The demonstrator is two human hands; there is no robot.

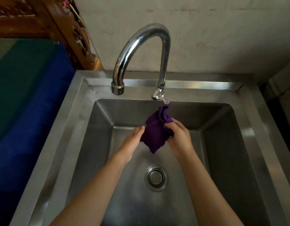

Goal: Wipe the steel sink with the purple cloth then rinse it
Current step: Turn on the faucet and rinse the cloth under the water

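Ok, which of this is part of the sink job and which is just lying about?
In the job:
cloth, gripped by the right hand, left hand touching it
sink
tap

Lying about, left of the sink:
blue fabric
green fabric
carved wood

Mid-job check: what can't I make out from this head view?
- Left hand grip: head view, thumb out of sight behind the purple cloth; holding or only touching is unclear.
- Right hand fingertips: head view, buried in the cloth's folds.
- Sink near wall: head view, cut off by the bottom edge.
- Cloth wet or dry: too dark to tell.
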